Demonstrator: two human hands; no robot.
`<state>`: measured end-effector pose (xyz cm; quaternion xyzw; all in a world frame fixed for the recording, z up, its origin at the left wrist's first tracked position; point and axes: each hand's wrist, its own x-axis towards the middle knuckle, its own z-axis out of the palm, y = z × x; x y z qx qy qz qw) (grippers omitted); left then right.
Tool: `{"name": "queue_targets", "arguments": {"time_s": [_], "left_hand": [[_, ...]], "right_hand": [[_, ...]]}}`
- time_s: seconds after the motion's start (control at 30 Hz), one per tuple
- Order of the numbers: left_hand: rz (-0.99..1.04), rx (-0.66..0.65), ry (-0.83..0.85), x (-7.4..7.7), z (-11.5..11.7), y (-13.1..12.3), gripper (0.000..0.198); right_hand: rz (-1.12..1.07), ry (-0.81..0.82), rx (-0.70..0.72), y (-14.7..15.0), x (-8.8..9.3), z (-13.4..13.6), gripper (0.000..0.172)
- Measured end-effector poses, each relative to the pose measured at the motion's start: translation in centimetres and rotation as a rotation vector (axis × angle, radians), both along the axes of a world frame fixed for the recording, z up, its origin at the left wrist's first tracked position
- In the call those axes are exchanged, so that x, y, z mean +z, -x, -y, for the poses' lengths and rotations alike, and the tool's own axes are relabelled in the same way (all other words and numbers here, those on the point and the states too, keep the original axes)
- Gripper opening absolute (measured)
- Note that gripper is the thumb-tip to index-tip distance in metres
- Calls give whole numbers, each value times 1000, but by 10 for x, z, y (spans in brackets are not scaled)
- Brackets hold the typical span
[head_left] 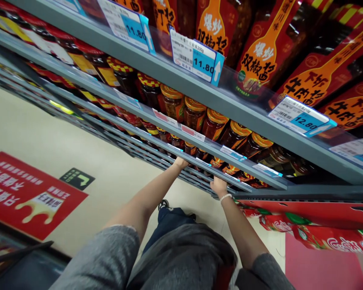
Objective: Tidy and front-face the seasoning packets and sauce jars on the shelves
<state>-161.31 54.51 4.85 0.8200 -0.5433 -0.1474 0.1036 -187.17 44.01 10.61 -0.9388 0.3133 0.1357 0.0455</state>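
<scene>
Both arms reach down and forward to a lower level of the grey shelf unit [205, 169]. My left hand [181, 162] is at a shelf's front edge, close to small jars [190, 148] with dark contents; its fingers are hidden. To its right, my right hand [218, 186], with a pale beaded bracelet [225, 197] at the wrist, meets a lower shelf edge near orange-labelled jars [217, 162]. Its fingers are out of sight too, so I cannot make out whether either hand holds anything. Gold-lidded sauce jars [216, 121] stand in a row on the level above.
Red and orange sauce packages [257, 56] fill the top level, behind price tags [196, 58] on its front edge. Red snack bags [329, 237] hang at the right. A red floor sticker [33, 193] lies on the pale floor [109, 157] at the left.
</scene>
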Motion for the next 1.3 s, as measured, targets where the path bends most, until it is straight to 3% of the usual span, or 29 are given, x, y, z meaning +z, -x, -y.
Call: {"name": "queue_targets", "arguments": {"time_s": [0.27, 0.5, 0.67, 0.83, 0.93, 1.0, 1.1, 1.3], "left_hand": [[46, -176, -34, 16, -27, -11, 33], [109, -183, -52, 9, -16, -18, 40], [153, -265, 14, 13, -49, -39, 53], [190, -290, 24, 18, -88, -75, 47], [216, -308, 35, 23, -104, -89, 47], [232, -340, 65, 29, -113, -94, 45], [251, -390, 114, 38, -126, -94, 50], [262, -496, 195, 37, -166, -84, 62]], "right_hand": [[-21, 0, -34, -2, -3, -3, 44], [3, -9, -109, -1, 3, -10, 44], [91, 33, -85, -7, 17, -43, 55], [271, 51, 77, -68, 19, -99, 58], [248, 64, -115, -119, 10, -117, 52], [214, 81, -255, -146, 2, -118, 55], [174, 82, -353, -172, -7, -108, 56], [85, -11, -323, -177, -6, -77, 45]]}}
